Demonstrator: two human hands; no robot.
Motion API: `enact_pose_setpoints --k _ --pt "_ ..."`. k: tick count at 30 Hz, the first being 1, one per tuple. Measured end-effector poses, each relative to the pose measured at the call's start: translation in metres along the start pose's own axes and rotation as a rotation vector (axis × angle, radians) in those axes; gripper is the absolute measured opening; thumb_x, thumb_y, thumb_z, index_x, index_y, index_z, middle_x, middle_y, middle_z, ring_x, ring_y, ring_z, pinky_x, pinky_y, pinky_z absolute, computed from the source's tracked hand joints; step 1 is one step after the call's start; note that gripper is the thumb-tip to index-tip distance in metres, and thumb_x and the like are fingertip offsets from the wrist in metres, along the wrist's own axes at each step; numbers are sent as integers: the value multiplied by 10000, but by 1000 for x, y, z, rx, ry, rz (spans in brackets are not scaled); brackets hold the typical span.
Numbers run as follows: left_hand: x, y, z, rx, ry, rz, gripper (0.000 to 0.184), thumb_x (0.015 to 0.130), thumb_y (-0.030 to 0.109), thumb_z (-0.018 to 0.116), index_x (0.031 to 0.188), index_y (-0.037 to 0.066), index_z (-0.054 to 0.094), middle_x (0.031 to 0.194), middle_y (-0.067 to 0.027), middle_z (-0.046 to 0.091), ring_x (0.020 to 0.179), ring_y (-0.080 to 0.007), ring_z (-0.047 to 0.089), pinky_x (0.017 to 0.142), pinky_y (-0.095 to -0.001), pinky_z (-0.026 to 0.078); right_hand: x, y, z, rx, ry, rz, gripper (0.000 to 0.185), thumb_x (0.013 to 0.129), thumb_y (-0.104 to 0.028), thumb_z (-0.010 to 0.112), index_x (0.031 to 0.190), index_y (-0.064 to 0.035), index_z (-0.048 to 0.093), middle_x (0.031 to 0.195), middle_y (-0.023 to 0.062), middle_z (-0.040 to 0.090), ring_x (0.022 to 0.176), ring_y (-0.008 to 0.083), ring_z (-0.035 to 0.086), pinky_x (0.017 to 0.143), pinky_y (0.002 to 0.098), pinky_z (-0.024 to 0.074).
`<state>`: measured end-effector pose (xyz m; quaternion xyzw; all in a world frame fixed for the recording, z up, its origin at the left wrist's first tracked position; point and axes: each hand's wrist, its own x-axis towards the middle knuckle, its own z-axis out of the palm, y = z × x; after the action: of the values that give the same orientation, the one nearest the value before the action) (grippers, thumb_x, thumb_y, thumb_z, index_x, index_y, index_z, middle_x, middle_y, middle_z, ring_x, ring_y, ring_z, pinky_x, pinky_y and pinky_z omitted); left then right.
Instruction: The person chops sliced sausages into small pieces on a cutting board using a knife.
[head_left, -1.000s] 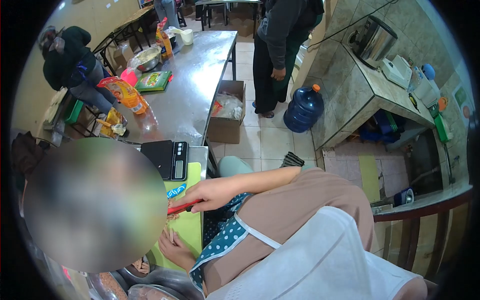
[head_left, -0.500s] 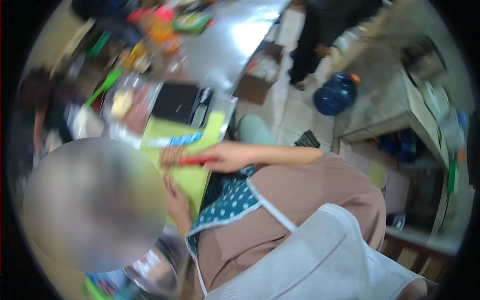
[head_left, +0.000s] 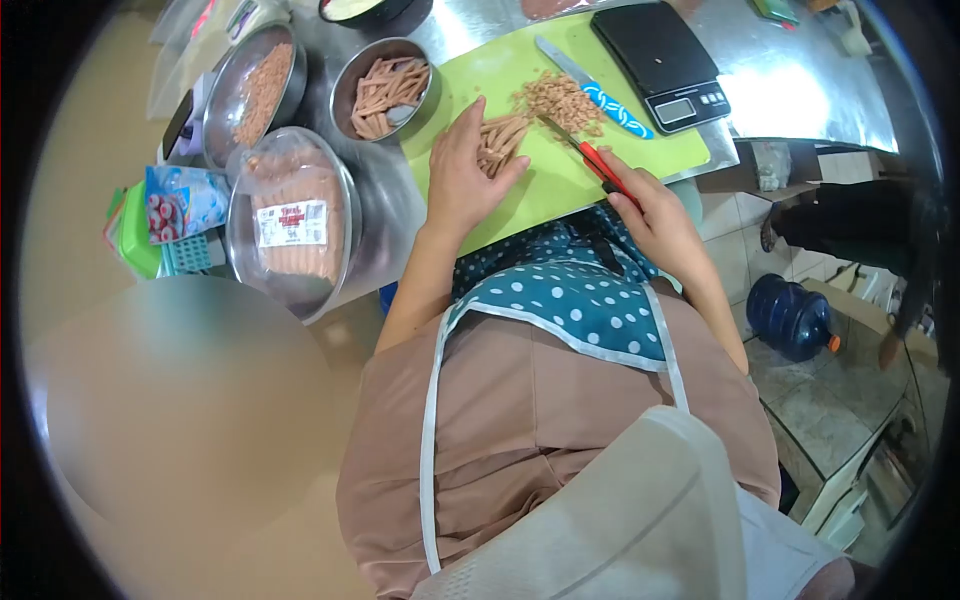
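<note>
My right hand (head_left: 655, 215) is closed round the red handle of a knife (head_left: 603, 170), whose blade points to the upper left over the cutting board. Beside the blade, a bundle of pinkish-brown sausage strips (head_left: 500, 143) lies on the green cutting board (head_left: 545, 195). My left hand (head_left: 470, 178) rests at the left of these strips, thumb and fingers apart, touching the bundle. Small chopped sausage pieces (head_left: 562, 100) form a pile just beyond the blade. A second knife (head_left: 615, 108), with a blue and white patterned handle, lies behind the pile.
A black digital scale (head_left: 660, 60) stands at the board's far right. To the left are a metal bowl (head_left: 430, 110) of sausage strips, another bowl (head_left: 298, 80) with chopped bits, and packaged sausages (head_left: 300, 190) in a metal bowl. A blue water jug (head_left: 790, 318) lies on the floor.
My view has swung round and sharpened, bringing the bowls at left into sight. My right hand still holds the red-handled knife; my left hand remains by the sausage.
</note>
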<state>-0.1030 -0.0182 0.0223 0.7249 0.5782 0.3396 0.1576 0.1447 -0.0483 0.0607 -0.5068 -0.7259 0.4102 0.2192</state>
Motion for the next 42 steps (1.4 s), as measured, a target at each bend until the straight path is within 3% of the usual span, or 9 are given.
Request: enact_pose_setpoints --k 2,4,6,9,15,24,35,39,42 --pt "-4 -7 5 68 -20 5 669 733 312 716 1271 -5 474 1214 -205 539 1122 -354 512 983 -479 343 0 2 4 -57 53 -54 477 898 -91 508 1365 -132 419 885 185 544 833 350 550 762 397 447" --pt "-1 -10 10 127 -39 18 633 747 312 704 1256 0 493 1219 -198 537 1137 -357 501 997 -480 332 3 -2 6 -69 69 -56 476 900 -94 505 1366 -133 416 883 189 542 822 354 552 756 401 449" --pt "2 -10 13 254 -11 158 464 787 227 686 1174 -2 574 1183 -183 563 1074 -361 533 898 -422 434 7 -4 10 -80 82 -54 475 903 -97 502 1368 -135 414 881 193 541 811 358 554 750 406 451" --pt "3 -5 21 121 -9 72 376 795 232 653 1099 14 611 1065 -155 583 1019 -327 543 880 -418 434 12 -4 17 -110 109 -64 479 899 -94 506 1367 -134 415 876 205 539 796 366 558 743 418 454" --pt "2 7 23 295 49 75 325 795 204 666 1071 33 649 897 -121 574 832 -296 550 743 -383 464 16 -9 28 -182 98 -82 490 888 -75 512 1366 -121 416 856 219 533 769 380 568 710 429 467" --pt "6 9 26 411 62 86 305 804 224 655 1045 36 657 860 -101 556 800 -275 541 710 -377 455 27 -13 37 -272 127 -131 476 902 -103 498 1368 -112 404 840 211 524 738 376 576 671 432 480" --pt "6 2 34 327 172 111 214 758 165 687 945 60 691 790 -79 568 722 -264 543 657 -371 456 33 -9 46 -395 111 -132 485 900 -100 490 1374 -95 386 828 206 527 692 359 583 626 421 485" --pt "7 3 35 303 200 103 196 750 164 697 919 65 699 761 -77 567 698 -261 544 642 -368 457 33 -11 44 -361 83 -52 494 910 -112 496 1389 -119 374 868 218 521 756 386 567 682 439 467" --pt "7 2 35 297 215 105 184 751 163 696 906 65 703 745 -78 566 686 -260 544 634 -367 457 34 -8 45 -417 101 -115 511 890 -94 493 1386 -88 369 804 211 538 679 357 585 617 421 488"
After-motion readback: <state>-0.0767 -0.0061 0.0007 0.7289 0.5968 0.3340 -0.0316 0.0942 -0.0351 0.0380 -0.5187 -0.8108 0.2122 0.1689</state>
